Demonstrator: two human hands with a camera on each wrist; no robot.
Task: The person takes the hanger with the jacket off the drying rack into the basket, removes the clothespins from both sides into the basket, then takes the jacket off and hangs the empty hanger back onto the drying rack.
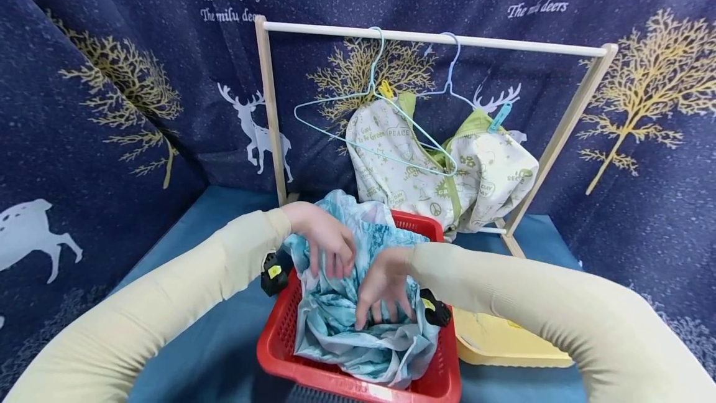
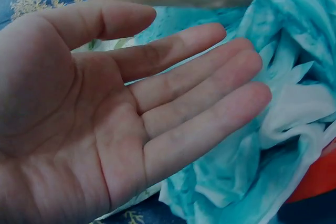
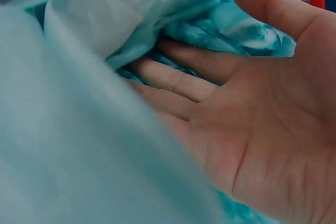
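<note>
A heap of thin turquoise-and-white cloth [image 1: 358,341] fills the red plastic basket [image 1: 270,334] in front of me. My left hand [image 1: 330,238] hovers over the back part of the heap, fingers pointing down. In the left wrist view that palm is bare and the fingers are nearly straight, with cloth [image 2: 226,177] behind them. Lower and to the right, my right hand [image 1: 386,291] reaches into the heap with its fingers spread. The right wrist view has its fingertips tucked among the folds, partly hidden, and a loose flap of cloth [image 3: 79,129] in front.
Behind the basket stands a rack [image 1: 436,36] with a pale blue hanger [image 1: 371,76] and a purple-blue hanger [image 1: 450,67]. A white-and-green printed garment [image 1: 403,160] hangs there, with a blue clothespin [image 1: 500,118] on it. A yellow tray [image 1: 509,347] lies right of the basket.
</note>
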